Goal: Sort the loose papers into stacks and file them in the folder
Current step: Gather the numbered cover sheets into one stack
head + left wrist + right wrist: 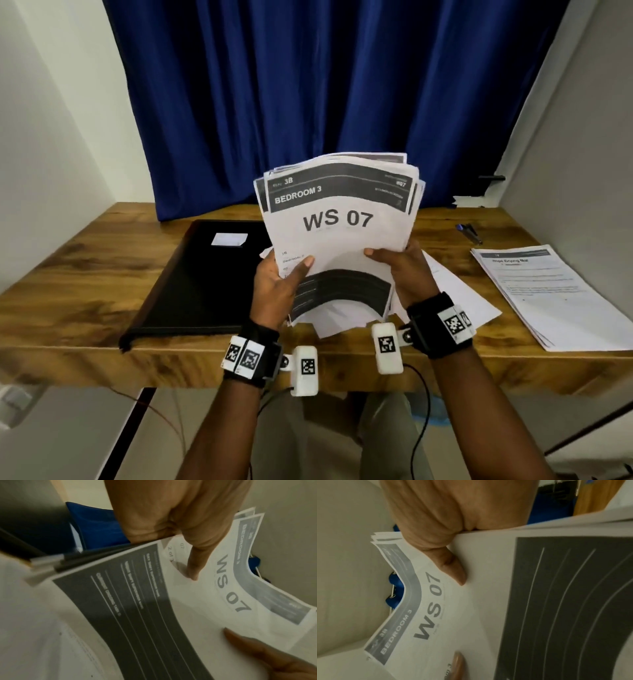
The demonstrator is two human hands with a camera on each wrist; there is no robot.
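Both hands hold a bundle of papers [337,222] upright above the wooden table [85,260]; its top sheet reads "WS 07" and "BEDROOM 3". My left hand [281,277] grips the bundle's lower left edge, thumb on the front. My right hand [399,265] grips the lower right edge, thumb on the front [453,569]. The left wrist view shows the left thumb [195,563] pressed on the same sheet [214,601]. A closed black folder [198,284] with a white label lies flat on the table to the left. More loose sheets [455,294] lie under the bundle.
A separate stack of printed pages [555,294] lies at the table's right, near its front edge. A blue pen and a black clip [469,233] sit at the back right. A blue curtain [325,85] hangs behind the table, with walls close on both sides.
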